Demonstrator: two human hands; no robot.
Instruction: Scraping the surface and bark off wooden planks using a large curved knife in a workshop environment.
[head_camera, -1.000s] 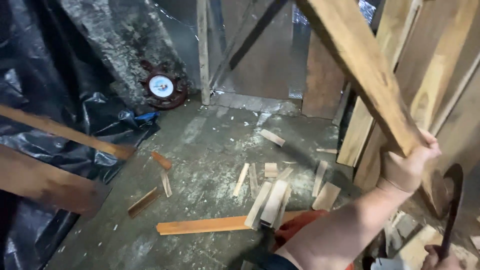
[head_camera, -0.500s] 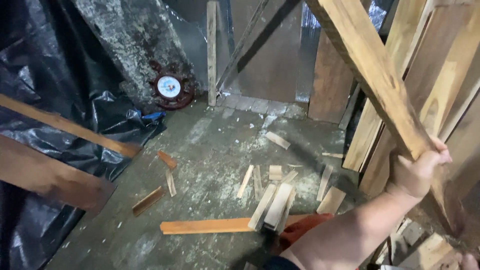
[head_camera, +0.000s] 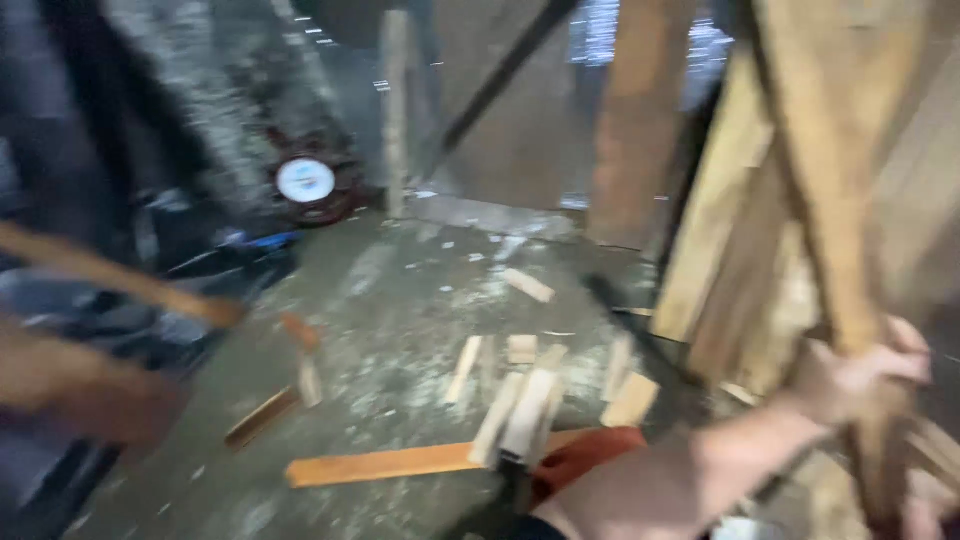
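Now, blurred frame, head cam tilted down over a concrete floor (head_camera: 400, 300) littered w/ wood offcuts. One of the person's hands (head_camera: 850, 375), arm coming up from the bottom edge, is wrapped tight around a long wooden plank (head_camera: 830, 200) that rises steeply to the top right corner of view. Fingers (head_camera: 900, 365) curl over the plank's front face. Can't tell for sure which hand it is; reads as the left from the forearm angle. A bit of a second hand (head_camera: 925, 515) shows at the bottom right corner, too cut off and smeared to tell its state.

Plank stands just in front of more boards (head_camera: 720, 260) leaning along the right side, touching or near them, can't tell which.

Floor, approx centre: a long orange-brown strip (head_camera: 390, 462) lying flat, w/ pale short blocks (head_camera: 525, 415) resting across its right end. Small pale pieces scattered beyond, toward the far wall. A red patch (head_camera: 585, 455) sits just beside the forearm, kind unclear.

Far edge of floor: round red object w/ white face (head_camera: 306, 182) against dark sheeting (head_camera: 110, 120). Thin upright post (head_camera: 395, 110) right of it. Left edge: two brown lengths of wood (head_camera: 110, 275), heavily blurred
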